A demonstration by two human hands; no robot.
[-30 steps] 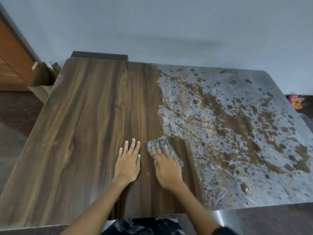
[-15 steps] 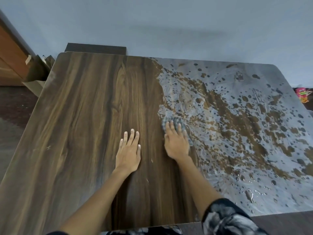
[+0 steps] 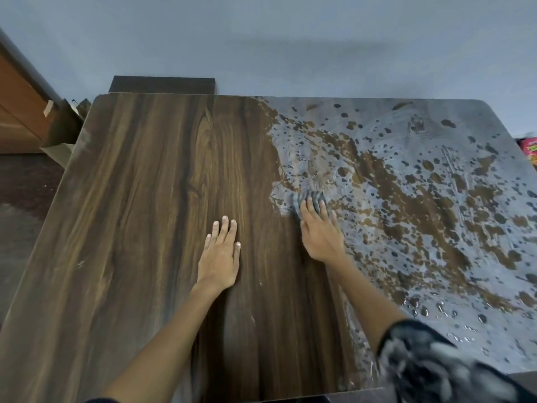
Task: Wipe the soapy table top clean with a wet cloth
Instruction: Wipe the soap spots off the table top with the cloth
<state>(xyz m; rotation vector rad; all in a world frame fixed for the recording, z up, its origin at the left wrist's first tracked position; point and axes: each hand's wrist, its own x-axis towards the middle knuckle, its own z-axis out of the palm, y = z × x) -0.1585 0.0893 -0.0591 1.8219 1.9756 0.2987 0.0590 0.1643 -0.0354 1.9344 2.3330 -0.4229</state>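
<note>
Soap film [image 3: 421,199] lies ahead and to the right of the right hand [image 3: 321,231], whose straight, slightly spread fingers [image 3: 308,207] press the wet cloth [image 3: 315,197] onto the tabletop [image 3: 145,199] at the film's edge, while the left hand [image 3: 220,257] rests flat on bare wood.

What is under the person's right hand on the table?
A grey cloth lies under the right hand, its far edge poking out past the fingertips at the border of the soapy film. The rest of the cloth, and the table top beneath it, is covered.
</note>
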